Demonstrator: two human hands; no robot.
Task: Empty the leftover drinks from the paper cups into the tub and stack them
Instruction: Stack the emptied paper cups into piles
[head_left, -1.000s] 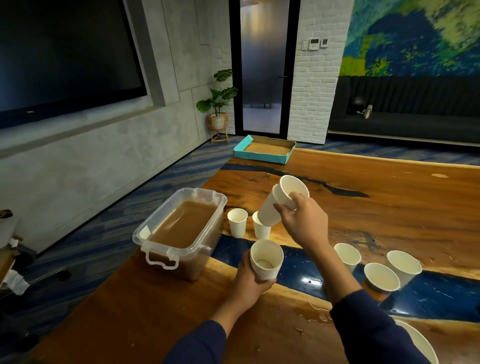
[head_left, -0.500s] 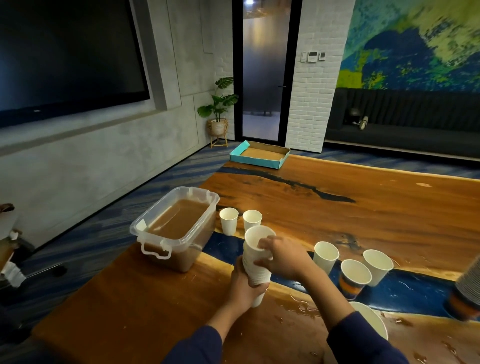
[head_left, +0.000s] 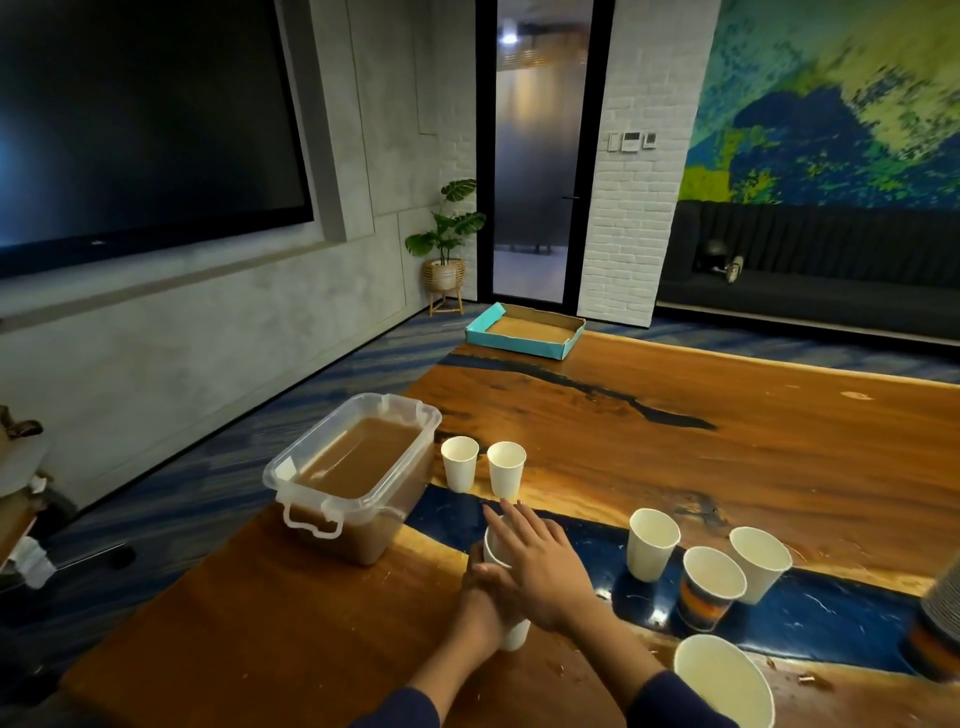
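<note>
Two hands working a stack of nested paper cups (head_left: 511, 631) beside the tub (head_left: 358, 480).

The left hand (head_left: 485, 597) is wrapping closed around the stack's side, while the right hand (head_left: 535, 564) is lying flat, fingers spread, over its top rim. The stack is standing on the wooden table (head_left: 675, 431), near the tub's right front corner; the clear tub is holding brown liquid. Two white cups (head_left: 483, 467) are standing just right of the tub, three more cups (head_left: 706, 566) farther right.
</note>
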